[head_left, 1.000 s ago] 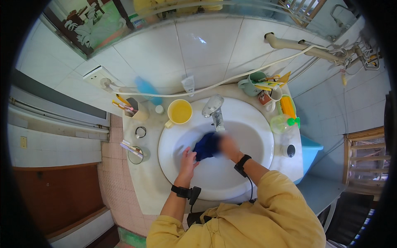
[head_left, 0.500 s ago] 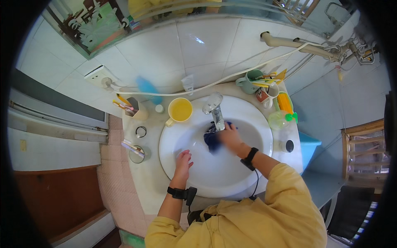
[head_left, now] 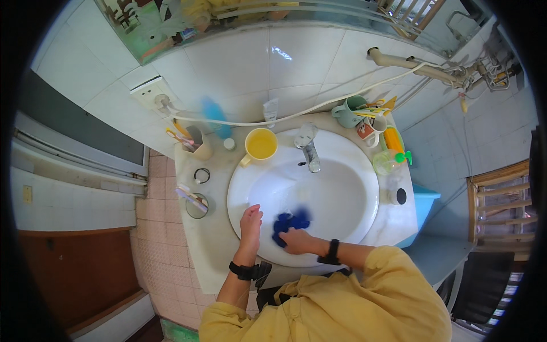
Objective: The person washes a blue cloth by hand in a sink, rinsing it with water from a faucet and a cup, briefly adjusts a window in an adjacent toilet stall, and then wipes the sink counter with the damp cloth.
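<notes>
Under my right hand (head_left: 297, 240) there is a blue cloth (head_left: 288, 222), pressed flat on the inside of the white sink (head_left: 342, 199). My fingers are curled over the near part of the cloth and push it down on the bowl. The cloth sticks out from my fingers away from me, toward the middle of the sink. It is bunched up, and it lies a bit longer from side to side than from front to back.

My left hand (head_left: 249, 222) is just beside the cloth, on its left. That hand is open, with the fingers spread loosely. It holds nothing and rests on the near left rim of the sink. There looks to be a small gap between it and the cloth, so I think they are apart. My right hand is the nearer one, for it is already on the cloth.

Far ahead of both hands, across the bowl, the tap (head_left: 309, 149) stands at the back of the sink. The cloth lies well apart from it, at the near side of the bowl, close to my body.

Past the tap, a bit to the left, a yellow cup (head_left: 261, 145) sits on the counter. To the right of the tap are a green mug (head_left: 352, 112) and some bottles. I wear a black band on each wrist. My yellow sleeve (head_left: 393, 268) comes up to my right wrist.
</notes>
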### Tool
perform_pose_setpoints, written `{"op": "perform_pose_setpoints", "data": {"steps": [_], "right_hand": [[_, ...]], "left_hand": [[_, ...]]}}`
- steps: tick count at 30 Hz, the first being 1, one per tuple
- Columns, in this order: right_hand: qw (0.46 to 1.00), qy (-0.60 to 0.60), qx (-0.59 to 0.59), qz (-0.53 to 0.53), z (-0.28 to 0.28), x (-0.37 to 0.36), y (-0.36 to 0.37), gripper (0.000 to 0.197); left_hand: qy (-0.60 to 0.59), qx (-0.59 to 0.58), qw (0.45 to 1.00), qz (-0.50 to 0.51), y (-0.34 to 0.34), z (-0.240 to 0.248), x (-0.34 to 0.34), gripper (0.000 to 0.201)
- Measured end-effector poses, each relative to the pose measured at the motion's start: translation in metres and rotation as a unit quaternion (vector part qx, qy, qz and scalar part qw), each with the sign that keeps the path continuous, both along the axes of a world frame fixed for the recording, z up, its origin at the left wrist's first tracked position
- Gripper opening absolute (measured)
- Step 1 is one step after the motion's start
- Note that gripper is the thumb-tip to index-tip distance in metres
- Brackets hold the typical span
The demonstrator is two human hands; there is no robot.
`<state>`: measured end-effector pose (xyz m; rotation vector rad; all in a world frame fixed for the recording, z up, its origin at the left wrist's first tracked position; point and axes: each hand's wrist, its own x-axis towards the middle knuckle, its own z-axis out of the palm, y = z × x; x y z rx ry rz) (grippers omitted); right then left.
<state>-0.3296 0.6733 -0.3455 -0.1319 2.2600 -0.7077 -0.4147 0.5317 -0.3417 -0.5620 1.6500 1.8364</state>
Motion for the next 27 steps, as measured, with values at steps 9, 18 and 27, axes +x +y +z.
{"op": "perform_pose_setpoints", "data": {"steps": [9,18,27], "right_hand": [[0.705,-0.138,-0.427,-0.55,-0.042,-0.077,0.035,0.041],[0.893,0.035,-0.286,-0.347,0.043,-0.052,0.049,0.044],[0.93,0.082,0.089,-0.347,-0.068,-0.069,0.118,0.043]], "left_hand": [[0.056,-0.03,0.997,-0.034,0.013,0.002,-0.002,0.045],[-0.161,0.213,0.964,-0.009,0.065,-0.049,-0.002,0.044],[-0.093,0.062,0.993,0.045,0.075,-0.051,-0.006,0.039]]}}
